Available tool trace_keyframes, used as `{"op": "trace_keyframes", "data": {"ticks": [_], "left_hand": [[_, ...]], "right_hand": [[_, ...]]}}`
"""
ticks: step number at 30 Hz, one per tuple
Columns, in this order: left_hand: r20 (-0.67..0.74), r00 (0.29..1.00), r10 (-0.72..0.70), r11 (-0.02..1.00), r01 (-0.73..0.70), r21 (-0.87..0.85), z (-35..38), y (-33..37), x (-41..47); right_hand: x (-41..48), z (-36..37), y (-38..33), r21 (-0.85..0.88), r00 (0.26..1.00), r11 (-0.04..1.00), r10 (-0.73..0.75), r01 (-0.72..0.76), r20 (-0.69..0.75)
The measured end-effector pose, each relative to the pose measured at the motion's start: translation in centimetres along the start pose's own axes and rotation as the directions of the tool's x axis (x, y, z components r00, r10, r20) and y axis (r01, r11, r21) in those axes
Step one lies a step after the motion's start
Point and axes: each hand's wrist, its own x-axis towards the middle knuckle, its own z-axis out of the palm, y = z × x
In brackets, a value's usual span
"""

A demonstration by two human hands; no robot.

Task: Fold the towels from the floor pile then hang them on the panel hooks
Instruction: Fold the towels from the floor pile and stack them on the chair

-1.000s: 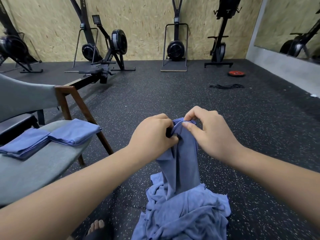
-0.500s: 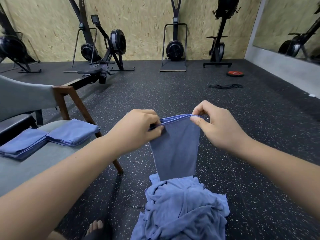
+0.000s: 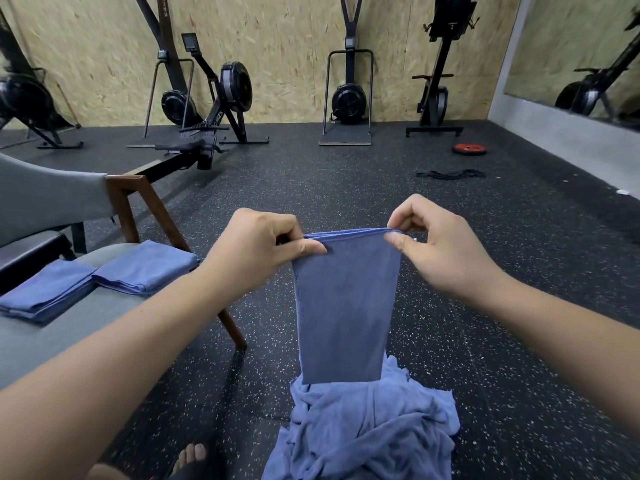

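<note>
**Folded towel held up by its top corners**

The left hand (image 3: 258, 245) and right hand (image 3: 438, 244) each pinch a top corner of the blue towel (image 3: 344, 306), which hangs flat above the crumpled towel pile (image 3: 370, 431) on the speckled floor (image 3: 519, 341). 2 folded towels (image 3: 93, 282) lie on the grey chair (image 3: 45, 337) at left.

A: Where does the one camera look from?
B: The person's head, wide-angle, facing forward and down. The left hand (image 3: 263, 251) and right hand (image 3: 450, 254) sit near the lens, mid-frame, arms entering at 7 and 5 o'clock.
A: How far does it reach?
B: Across the floor (image 3: 346, 188) to the wall (image 3: 294, 46) at 12 o'clock.
</note>
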Motion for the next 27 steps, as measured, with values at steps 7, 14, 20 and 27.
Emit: {"op": "trace_keyframes", "data": {"ticks": [7,14,20,27], "left_hand": [[-0.039,0.992,-0.117,0.983,0.110,-0.146,0.5,1.1,-0.2],[0.166,0.985,-0.053,0.983,0.081,-0.165,2.5,2.7,-0.5],[0.166,0.983,-0.075,0.949,0.121,-0.291,3.5,3.5,-0.5],[0.374,0.919,-0.125,0.846,0.296,-0.443,5.0,1.9,-2.0]], "right_hand": [[0.0,-0.4,-0.4,-0.052,0.994,0.998,0.023,-0.018,0.104],[-0.8,1.4,-1.4,-0.080,0.936,0.997,0.029,-0.001,0.351],[-1.1,3.5,-1.0,0.107,0.891,0.994,-0.068,0.021,0.449],[-0.4,2.6,-1.0,0.164,0.911,0.986,-0.097,0.034,0.400]]}}
